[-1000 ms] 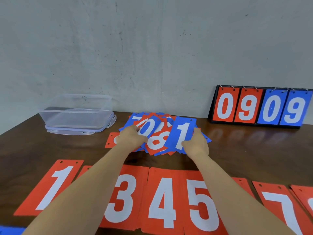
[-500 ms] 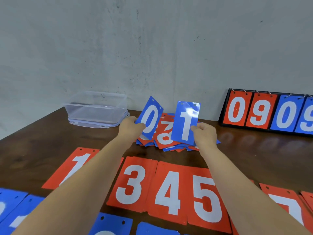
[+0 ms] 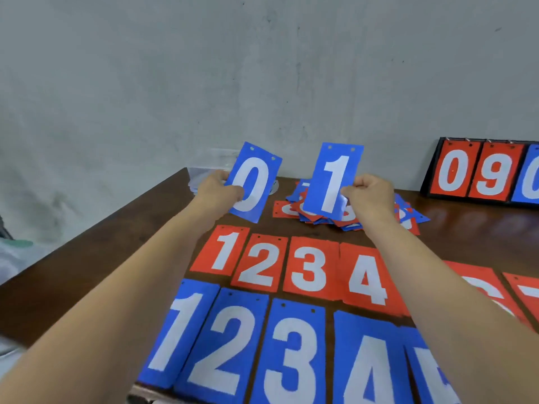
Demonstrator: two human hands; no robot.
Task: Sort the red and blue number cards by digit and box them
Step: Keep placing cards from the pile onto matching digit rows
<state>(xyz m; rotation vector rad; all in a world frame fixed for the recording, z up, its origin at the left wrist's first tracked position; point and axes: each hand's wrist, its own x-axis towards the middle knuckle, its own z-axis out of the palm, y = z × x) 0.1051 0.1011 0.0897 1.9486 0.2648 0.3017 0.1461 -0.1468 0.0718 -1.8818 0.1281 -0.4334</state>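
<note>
My left hand (image 3: 217, 193) holds a blue 0 card (image 3: 256, 176) upright above the table. My right hand (image 3: 370, 196) pinches a blue 1 card (image 3: 335, 179) upright beside it. Behind both lies a mixed pile of red and blue cards (image 3: 405, 212), partly hidden by the held cards. Nearer me runs a row of red cards (image 3: 262, 266) showing 1, 2, 3, 4 and more under my right arm. In front of it lies a row of blue cards (image 3: 294, 351) showing 1, 2, 3, 4. The clear plastic box (image 3: 208, 160) stands behind my left hand, mostly hidden.
A black flip scoreboard (image 3: 478, 173) showing red 0 and 9 and a blue digit leans on the wall at the back right. The brown table's left edge (image 3: 87, 231) runs diagonally toward me. A grey wall stands close behind.
Both hands have lifted the blue 0 and blue 1 off the pile and raised them higher. My view has swung left and down, so the blue row now shows.
</note>
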